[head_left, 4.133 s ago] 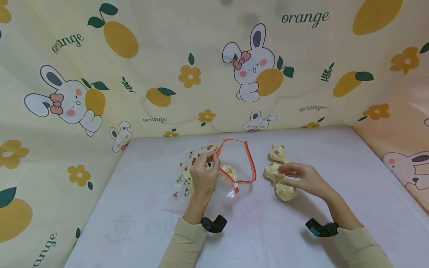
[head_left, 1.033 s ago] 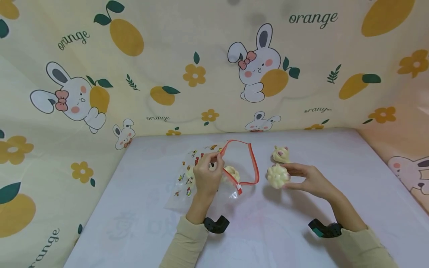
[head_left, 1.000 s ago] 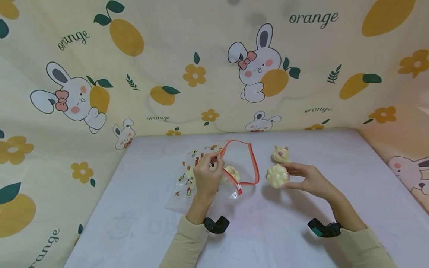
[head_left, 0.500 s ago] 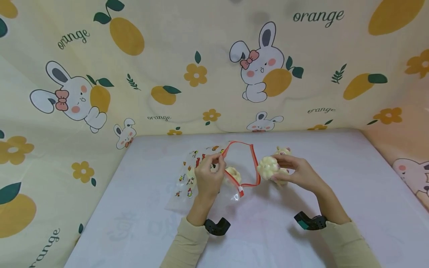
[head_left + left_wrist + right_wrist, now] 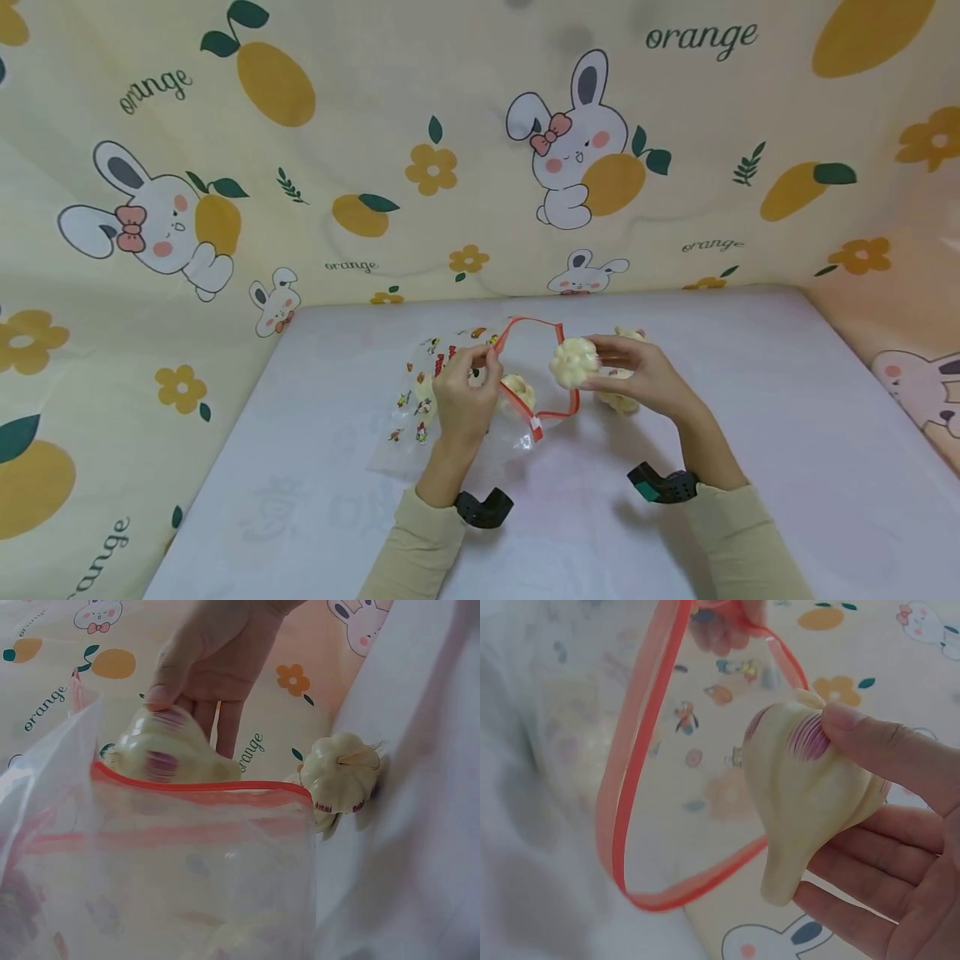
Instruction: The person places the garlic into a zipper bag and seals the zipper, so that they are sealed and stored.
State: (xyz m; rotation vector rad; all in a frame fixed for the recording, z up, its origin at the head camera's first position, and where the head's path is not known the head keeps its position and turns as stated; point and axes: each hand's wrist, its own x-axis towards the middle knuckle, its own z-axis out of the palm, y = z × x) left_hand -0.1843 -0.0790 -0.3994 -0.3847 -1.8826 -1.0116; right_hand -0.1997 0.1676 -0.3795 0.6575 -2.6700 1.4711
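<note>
In the head view my left hand pinches the red-edged rim of a clear zip bag printed with small cartoon figures. The bag's mouth stands wide open towards the right. A pale garlic bulb shows inside it. My right hand holds another garlic bulb between thumb and fingers, at the right side of the mouth. In the right wrist view this bulb has purple streaks and a stubby stem pointing down, beside the red rim.
Behind my right hand, two more garlic bulbs lie on the white table: a nearer bulb and a farther, partly hidden bulb. A rabbit-and-orange printed cloth rises behind the table.
My right hand has picked up one garlic bulb from the group on the table and carried it left to the bag's mouth. The left hand keeps its pinch on the rim.
</note>
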